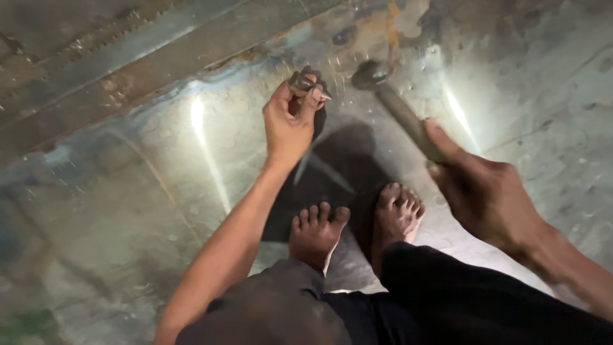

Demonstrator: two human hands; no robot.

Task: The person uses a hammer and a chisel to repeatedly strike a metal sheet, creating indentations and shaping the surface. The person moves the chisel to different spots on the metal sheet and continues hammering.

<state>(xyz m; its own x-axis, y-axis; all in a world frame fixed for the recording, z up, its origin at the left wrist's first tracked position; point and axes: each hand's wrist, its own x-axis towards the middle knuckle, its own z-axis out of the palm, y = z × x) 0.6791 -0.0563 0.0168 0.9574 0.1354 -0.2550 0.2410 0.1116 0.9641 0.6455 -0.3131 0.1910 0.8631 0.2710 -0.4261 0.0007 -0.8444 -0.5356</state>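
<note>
1. We see a chisel (308, 84) near the top middle of the frame. It is a short metal piece, tilted, with its pointed end to the right.
2. The left hand (288, 121) holds the chisel. The fingers and thumb are closed tight around it.
3. Just right of the chisel is a hammer (397, 108). Its round dark head is near the chisel but not touching it. The handle runs down and to the right.
4. The right hand (485, 191) is wrapped shut around the low end of the handle, with the thumb lying along it.
5. Below the hands, in the middle of the frame, we see two bare feet (354, 223) side by side on a dark sheet (345, 163).
6. All of this is on a big grey metal plate (159, 191). It shines with bright streaks.
7. A rusty strip (128, 70) runs across the upper left.
</note>
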